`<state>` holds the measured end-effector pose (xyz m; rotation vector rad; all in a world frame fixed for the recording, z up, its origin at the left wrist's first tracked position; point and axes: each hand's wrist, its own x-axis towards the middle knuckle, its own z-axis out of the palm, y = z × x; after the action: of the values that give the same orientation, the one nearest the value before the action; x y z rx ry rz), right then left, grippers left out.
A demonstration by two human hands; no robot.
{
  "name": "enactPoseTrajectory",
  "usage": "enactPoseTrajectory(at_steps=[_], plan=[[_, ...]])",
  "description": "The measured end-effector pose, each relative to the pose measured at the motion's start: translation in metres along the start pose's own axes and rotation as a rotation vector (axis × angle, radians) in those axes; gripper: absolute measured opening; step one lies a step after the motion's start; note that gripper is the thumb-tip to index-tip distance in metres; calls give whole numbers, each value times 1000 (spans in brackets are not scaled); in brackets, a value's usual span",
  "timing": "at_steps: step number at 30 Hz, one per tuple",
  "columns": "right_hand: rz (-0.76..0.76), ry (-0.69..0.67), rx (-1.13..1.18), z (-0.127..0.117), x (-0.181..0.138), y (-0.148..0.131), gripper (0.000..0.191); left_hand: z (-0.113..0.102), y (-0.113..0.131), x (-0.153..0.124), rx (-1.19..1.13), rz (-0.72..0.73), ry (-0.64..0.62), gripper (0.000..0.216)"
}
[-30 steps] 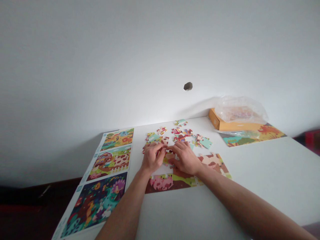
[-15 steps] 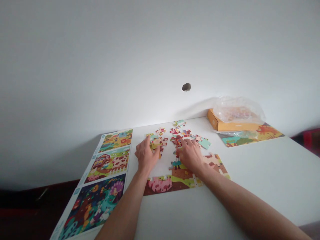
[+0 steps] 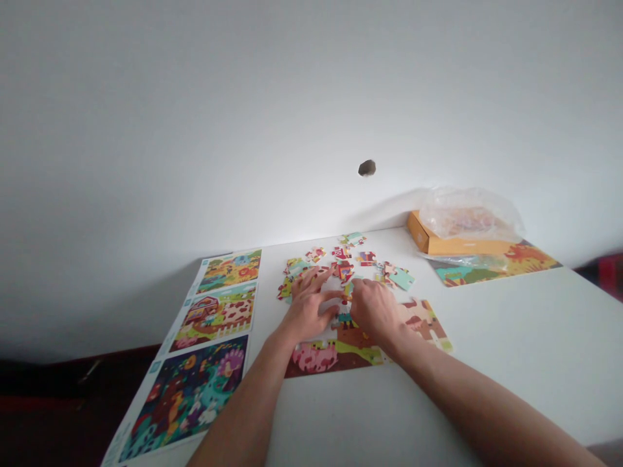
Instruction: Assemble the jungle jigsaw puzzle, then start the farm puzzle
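A partly joined jigsaw puzzle [image 3: 357,337] with a farm scene lies on the white table, a pink pig [image 3: 315,357] at its lower left. My left hand [image 3: 309,311] is over its left side, fingers apart, index fingertip by a small green puzzle piece [image 3: 347,290]. My right hand [image 3: 376,310] is closed, its fingertips pinching that piece at the joined part's upper edge. The piece is mostly hidden by the fingers. Just beyond both hands lie loose pieces, among them a red barn piece [image 3: 344,271] and a mint-green one [image 3: 402,279].
A printed sheet with three pictures [image 3: 221,310] lies along the table's left edge. At the back right, an orange box [image 3: 455,246] with a clear plastic bag [image 3: 470,217] on top rests on a lion picture board [image 3: 528,261]. A white wall [image 3: 292,130] with a hole [image 3: 366,168] rises behind.
My left hand has moved right, from the loose pieces on the left to beside my right hand. My right hand stays in nearly the same place, its fingers now more curled. The view shifted slightly.
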<state>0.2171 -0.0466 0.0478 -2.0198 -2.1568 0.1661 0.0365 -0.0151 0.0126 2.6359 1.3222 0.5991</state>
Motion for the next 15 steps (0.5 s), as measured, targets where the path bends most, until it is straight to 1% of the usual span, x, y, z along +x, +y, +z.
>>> enactPoseTrajectory(at_steps=[5, 7, 9, 11, 13, 14, 15], plan=[[-148, -20, 105, 7, 1, -2, 27, -2, 1, 1, -22, 0, 32, 52], [-213, -34, 138, 8, 0, -3, 26, -2, 0, 1, -26, 4, 40, 51], [-229, 3, 123, 10, -2, -4, 26, -1, -1, 1, -21, -15, 51, 42], [-151, 111, 53, 12, -3, -5, 29, 2, -2, 1, -14, -53, 71, 31], [21, 205, -37, 16, -3, -3, 39, 4, -3, 1, -9, -95, 101, 23], [116, 220, -73, 19, -2, -1, 46, 5, -3, 2, -7, -109, 117, 21], [198, 208, -95, 22, -1, 1, 55, 6, -3, 2, -5, -116, 128, 21]])
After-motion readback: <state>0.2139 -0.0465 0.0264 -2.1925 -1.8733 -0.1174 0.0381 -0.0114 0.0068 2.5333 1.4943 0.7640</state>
